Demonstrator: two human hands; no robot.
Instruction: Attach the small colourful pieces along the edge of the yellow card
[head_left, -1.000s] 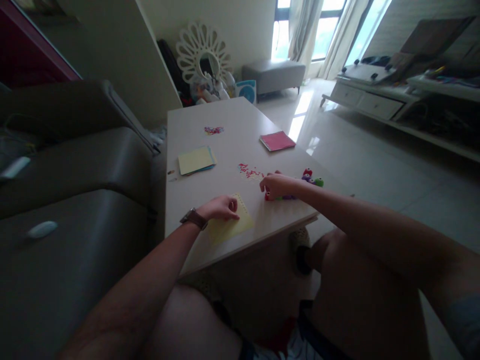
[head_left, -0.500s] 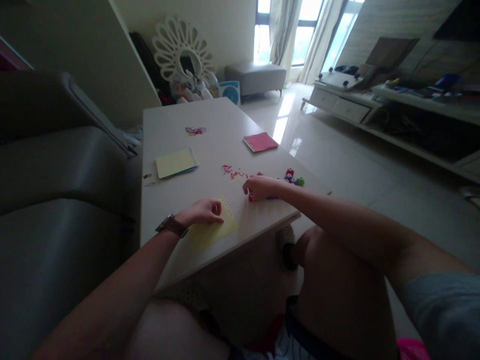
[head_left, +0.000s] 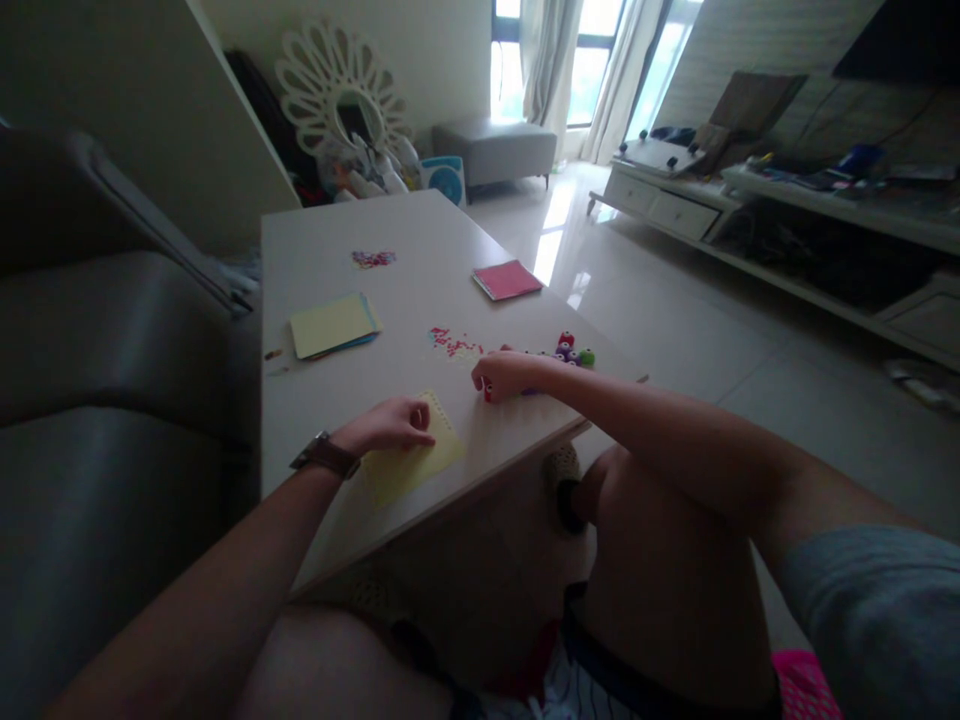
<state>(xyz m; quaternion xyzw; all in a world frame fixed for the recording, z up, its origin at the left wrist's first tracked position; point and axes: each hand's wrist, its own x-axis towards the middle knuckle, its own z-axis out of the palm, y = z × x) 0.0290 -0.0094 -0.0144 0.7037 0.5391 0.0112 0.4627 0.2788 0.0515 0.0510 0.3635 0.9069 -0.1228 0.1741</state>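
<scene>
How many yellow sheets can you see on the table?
2: the near sheet beneath the left hand, and the top sheet on the paper stack. More may be hidden in that stack.

Showing plain yellow on the sheet (head_left: 412, 468), paler yellow over blue in the paper stack (head_left: 334, 325), pinkish red on the pad (head_left: 507, 280), red, purple and green among the toy pieces (head_left: 571, 353), brown on the watch strap (head_left: 334, 456), and white dots on pink cloth (head_left: 806, 685).
</scene>
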